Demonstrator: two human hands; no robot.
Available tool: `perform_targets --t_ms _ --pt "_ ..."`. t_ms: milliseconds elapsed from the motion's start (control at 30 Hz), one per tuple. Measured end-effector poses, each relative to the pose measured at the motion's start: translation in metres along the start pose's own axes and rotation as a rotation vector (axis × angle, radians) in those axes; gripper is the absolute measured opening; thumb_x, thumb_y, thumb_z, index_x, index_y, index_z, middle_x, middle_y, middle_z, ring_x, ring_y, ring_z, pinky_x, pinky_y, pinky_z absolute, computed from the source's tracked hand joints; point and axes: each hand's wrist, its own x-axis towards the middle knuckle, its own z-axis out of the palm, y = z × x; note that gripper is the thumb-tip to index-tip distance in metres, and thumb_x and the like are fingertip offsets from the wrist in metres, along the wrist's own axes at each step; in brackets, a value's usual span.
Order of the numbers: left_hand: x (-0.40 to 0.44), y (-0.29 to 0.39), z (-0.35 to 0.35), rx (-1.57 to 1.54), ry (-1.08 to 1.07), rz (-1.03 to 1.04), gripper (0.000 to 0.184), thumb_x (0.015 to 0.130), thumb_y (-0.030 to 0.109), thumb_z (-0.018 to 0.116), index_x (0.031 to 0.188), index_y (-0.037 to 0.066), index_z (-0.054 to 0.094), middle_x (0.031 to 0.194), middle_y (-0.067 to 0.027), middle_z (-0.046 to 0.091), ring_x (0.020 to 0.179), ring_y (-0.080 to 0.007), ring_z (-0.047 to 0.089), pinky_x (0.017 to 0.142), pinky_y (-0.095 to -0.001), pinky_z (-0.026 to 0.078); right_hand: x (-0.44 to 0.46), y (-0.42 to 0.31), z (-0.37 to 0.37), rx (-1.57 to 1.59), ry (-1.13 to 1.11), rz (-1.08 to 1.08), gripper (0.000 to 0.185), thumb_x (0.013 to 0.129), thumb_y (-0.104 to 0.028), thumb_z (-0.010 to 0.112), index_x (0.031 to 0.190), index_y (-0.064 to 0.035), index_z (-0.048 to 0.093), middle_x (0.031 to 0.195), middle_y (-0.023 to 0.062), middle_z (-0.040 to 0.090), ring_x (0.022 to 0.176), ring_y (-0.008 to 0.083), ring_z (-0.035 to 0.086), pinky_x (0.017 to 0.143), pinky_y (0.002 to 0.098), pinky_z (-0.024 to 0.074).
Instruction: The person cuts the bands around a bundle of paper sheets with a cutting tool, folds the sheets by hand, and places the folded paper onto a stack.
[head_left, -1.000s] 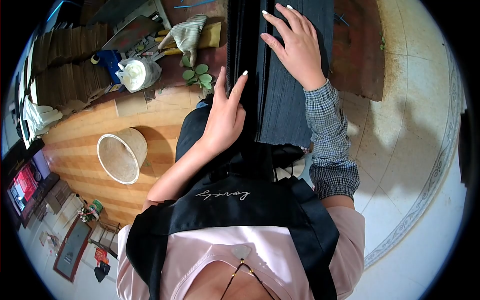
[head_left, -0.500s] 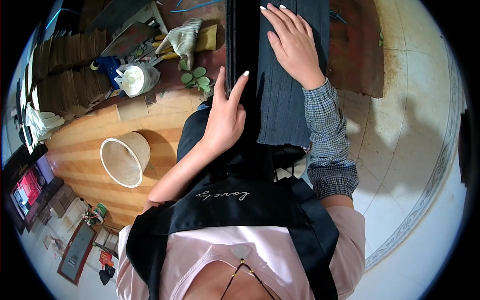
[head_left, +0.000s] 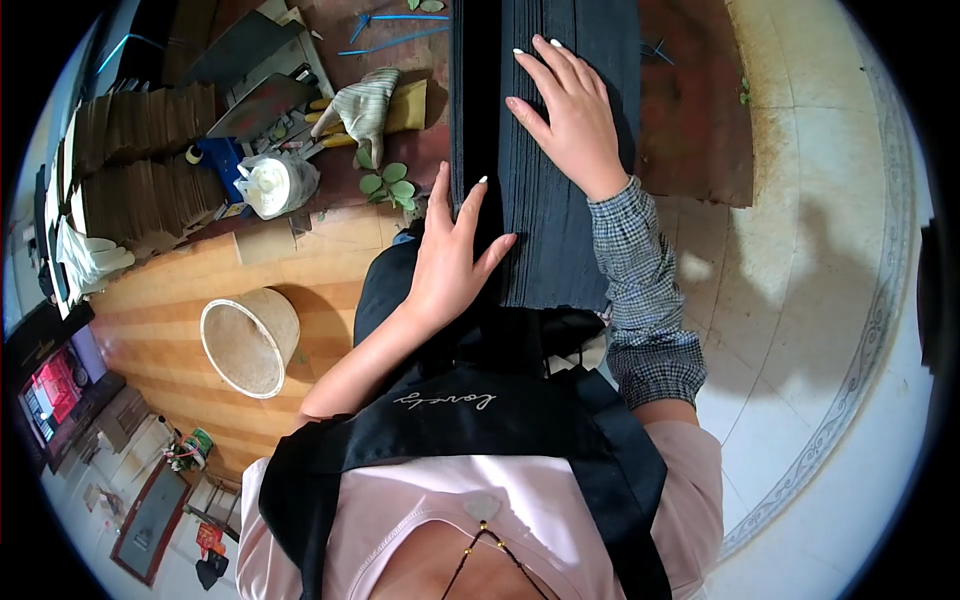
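Observation:
A long, dark stack of thin layered strips [head_left: 540, 240] runs away from my lap, its many edges showing as fine lines. What the strips are made of I cannot tell. My right hand [head_left: 575, 125] lies on the stack's upper face with fingers spread. Along the left side is my left hand [head_left: 447, 260], its thumb and fingers apart and the thumb tip close to the dark layers. Whether that thumb touches them is unclear. Deep shadow hides the gap between the stack's left edge and its main part.
On the reddish bench [head_left: 695, 100] lie a striped glove [head_left: 362, 105], a leafy sprig [head_left: 388, 186] and blue strips [head_left: 400, 18]. A bagged white tub [head_left: 270, 187] stands beside brown stacks [head_left: 150, 160]. A pale bucket [head_left: 248, 345] is on the floor at left.
My left thumb has swung out toward the stack. My right hand has shifted slightly down and left, and the stack now shows more layered edges and sits a little nearer me.

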Motion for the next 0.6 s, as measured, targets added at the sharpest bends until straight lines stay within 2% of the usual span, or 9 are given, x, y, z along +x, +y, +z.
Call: perform_targets --t_ms 100,333,400,600 --pt "0.0001 -0.0020 -0.0016 0.019 0.014 0.037 0.074 0.091 0.033 0.078 0.150 0.003 0.045 0.160 -0.0380 0.019 0.144 -0.0548 0.034 0.114 -0.0520 0.042 0.0004 -0.0015 -0.0004 -0.010 0.015 -0.016 0.052 0.098 -0.041 0.066 0.140 -0.0108 0.060 0.150 0.0127 0.054 0.140 0.0320 0.048 0.116 0.0495 0.0380" --pt "-0.0015 -0.0052 -0.0047 0.000 0.022 0.021 0.074 0.090 0.034 0.079 0.149 0.003 0.047 0.160 -0.0379 0.020 0.143 -0.0542 0.036 0.114 -0.0514 0.042 0.0013 -0.0028 -0.0020 -0.005 0.008 -0.013 0.051 0.098 -0.038 0.067 0.140 -0.0110 0.061 0.150 0.0124 0.054 0.140 0.0326 0.048 0.116 0.0497 0.0383" --pt "-0.0022 -0.0061 -0.0054 0.003 0.005 0.005 0.072 0.093 0.031 0.077 0.152 0.006 0.044 0.164 -0.0318 0.017 0.147 -0.0508 0.033 0.115 -0.0501 0.041 0.0019 -0.0036 -0.0026 -0.009 0.008 -0.011 0.050 0.098 -0.037 0.067 0.140 -0.0111 0.061 0.150 0.0123 0.053 0.140 0.0325 0.048 0.116 0.0496 0.0383" --pt "-0.0034 -0.0098 -0.0056 -0.012 -0.007 0.014 0.069 0.095 0.030 0.075 0.152 0.006 0.044 0.164 -0.0307 0.016 0.147 -0.0496 0.034 0.116 -0.0490 0.041 0.0023 -0.0033 -0.0021 0.000 0.002 -0.011 0.050 0.097 -0.035 0.067 0.141 -0.0112 0.060 0.150 0.0122 0.053 0.140 0.0326 0.048 0.117 0.0494 0.0375"
